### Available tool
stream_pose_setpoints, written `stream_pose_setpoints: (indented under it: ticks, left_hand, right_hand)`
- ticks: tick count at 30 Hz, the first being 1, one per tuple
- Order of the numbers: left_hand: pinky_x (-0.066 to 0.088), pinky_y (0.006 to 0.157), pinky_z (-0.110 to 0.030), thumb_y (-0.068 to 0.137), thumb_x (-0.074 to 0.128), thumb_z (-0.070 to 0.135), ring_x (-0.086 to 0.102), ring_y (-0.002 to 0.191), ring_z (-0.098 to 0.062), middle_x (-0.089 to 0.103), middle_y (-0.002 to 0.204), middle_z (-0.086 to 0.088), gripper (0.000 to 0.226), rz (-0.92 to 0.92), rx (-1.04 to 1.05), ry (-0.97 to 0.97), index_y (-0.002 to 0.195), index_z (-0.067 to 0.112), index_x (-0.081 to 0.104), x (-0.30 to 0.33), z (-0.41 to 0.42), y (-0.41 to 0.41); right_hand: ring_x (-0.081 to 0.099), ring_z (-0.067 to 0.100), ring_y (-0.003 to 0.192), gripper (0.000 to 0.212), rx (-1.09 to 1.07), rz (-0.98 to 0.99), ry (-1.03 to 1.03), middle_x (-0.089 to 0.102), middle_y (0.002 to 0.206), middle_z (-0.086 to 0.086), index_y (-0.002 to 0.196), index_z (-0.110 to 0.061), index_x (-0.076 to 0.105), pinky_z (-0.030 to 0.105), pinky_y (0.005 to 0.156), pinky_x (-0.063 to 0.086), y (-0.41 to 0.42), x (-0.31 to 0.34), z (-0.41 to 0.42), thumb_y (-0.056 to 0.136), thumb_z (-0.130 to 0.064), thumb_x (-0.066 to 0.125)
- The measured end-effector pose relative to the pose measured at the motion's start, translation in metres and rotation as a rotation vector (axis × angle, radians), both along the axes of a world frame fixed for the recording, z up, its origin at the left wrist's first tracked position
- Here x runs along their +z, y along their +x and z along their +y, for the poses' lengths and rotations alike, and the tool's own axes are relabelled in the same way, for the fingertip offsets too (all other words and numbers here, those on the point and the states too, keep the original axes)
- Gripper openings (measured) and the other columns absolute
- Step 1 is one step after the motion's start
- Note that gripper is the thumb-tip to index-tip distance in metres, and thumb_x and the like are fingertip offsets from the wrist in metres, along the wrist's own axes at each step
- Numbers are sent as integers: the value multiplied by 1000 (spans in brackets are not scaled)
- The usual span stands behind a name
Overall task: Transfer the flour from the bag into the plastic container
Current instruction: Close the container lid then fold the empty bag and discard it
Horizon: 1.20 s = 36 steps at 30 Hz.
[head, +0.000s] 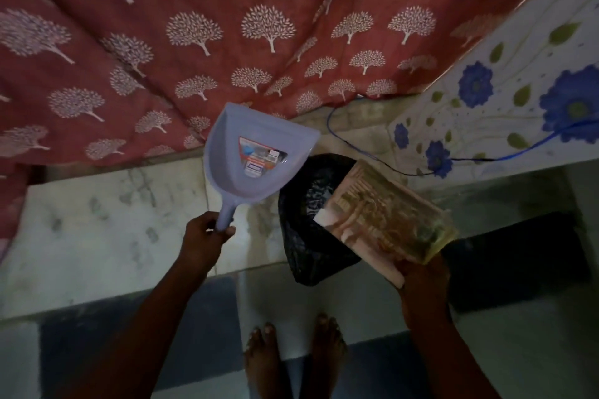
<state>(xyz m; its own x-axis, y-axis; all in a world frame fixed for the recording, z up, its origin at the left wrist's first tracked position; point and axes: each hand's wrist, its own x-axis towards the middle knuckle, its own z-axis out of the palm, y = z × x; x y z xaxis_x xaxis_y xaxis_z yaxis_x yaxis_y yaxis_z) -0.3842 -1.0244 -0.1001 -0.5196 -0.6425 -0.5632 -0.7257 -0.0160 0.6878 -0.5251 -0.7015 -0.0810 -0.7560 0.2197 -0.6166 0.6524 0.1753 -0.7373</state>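
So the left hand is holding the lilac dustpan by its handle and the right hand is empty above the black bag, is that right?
Not quite. The head view shows the right hand is not empty: it grips a printed packet, tilted over the black bag on the floor. The rest holds: the left hand holds the lilac dustpan by its handle.

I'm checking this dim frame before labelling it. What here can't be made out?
- Head view: whether the packet in the right hand holds flour; its print is blurred.
- What is inside the black bag: too dark, and the packet covers part of it.
- The label inside the dustpan, held by the left hand, is too small to read.
- No plastic container is identifiable.
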Motion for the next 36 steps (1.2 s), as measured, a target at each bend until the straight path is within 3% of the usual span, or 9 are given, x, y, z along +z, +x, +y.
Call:
stream_pose_setpoints:
  ticks: [4,9,14,20,24,28,30,32,36]
  left_hand:
    - [42,56,-23,86,70,-6,55,70,-17,67,90,-16,18,29,22,15,105,-5,71,-25,3,-6]
    - [48,71,-25,86,71,-4,60,84,-21,71,95,-15,18,79,53,45,102,4,71,-57,17,-16]
    - [44,57,-6,87,70,-6,56,73,-14,68,90,-11,18,103,38,8,104,1,70,-79,28,-28]
    - [44,60,-5,86,73,-3,55,69,-5,68,89,-7,20,131,13,-4,103,6,69,-86,37,-33]
    - [43,58,-4,86,73,0,58,61,9,67,86,6,22,107,-8,-10,106,9,69,-83,42,-44]
    - [43,59,-6,86,73,1,59,63,6,68,88,4,23,93,-24,-35,109,5,70,-80,46,-41]
    - [43,59,-7,87,73,1,58,66,-1,70,91,-1,24,92,-18,-42,110,4,70,-81,47,-41]
    - [43,61,-9,87,73,2,58,69,-6,70,93,-4,23,98,-9,-36,110,4,70,-82,48,-42]
    - [45,65,-18,87,72,2,58,71,-7,70,93,-2,23,105,-10,-20,109,8,69,-93,54,-42]
  right_hand:
    - [61,28,104,41,185,61,155,62,116,12,126,-10,61,43,92,51,-10,-32,-32,92,13,55]
    - [60,34,114,54,430,36,322,66,120,17,129,-8,63,51,99,51,-22,-85,-61,77,-15,50]
    - [52,41,128,46,627,-55,509,57,136,24,141,-1,51,46,110,42,-44,-132,-77,96,-8,57]
    - [53,42,129,80,927,-232,681,50,139,27,142,11,34,45,99,47,-58,-130,-104,87,-30,76]
    - [56,41,123,80,925,-97,823,53,135,25,140,8,38,48,93,51,-65,-105,-104,84,-37,74]
    - [53,41,116,80,972,358,973,52,130,22,139,2,45,50,81,55,-39,-96,-93,78,-50,45]
    - [57,39,113,77,1065,489,946,55,128,21,133,0,51,48,80,58,-36,-112,-89,74,-45,70]
    - [52,35,126,93,1252,355,904,48,141,17,144,-7,44,46,91,55,-46,-138,-85,68,-40,87]
    - [25,32,149,94,1471,137,825,25,162,15,159,-11,21,41,121,22,-68,-202,-84,88,-57,63]
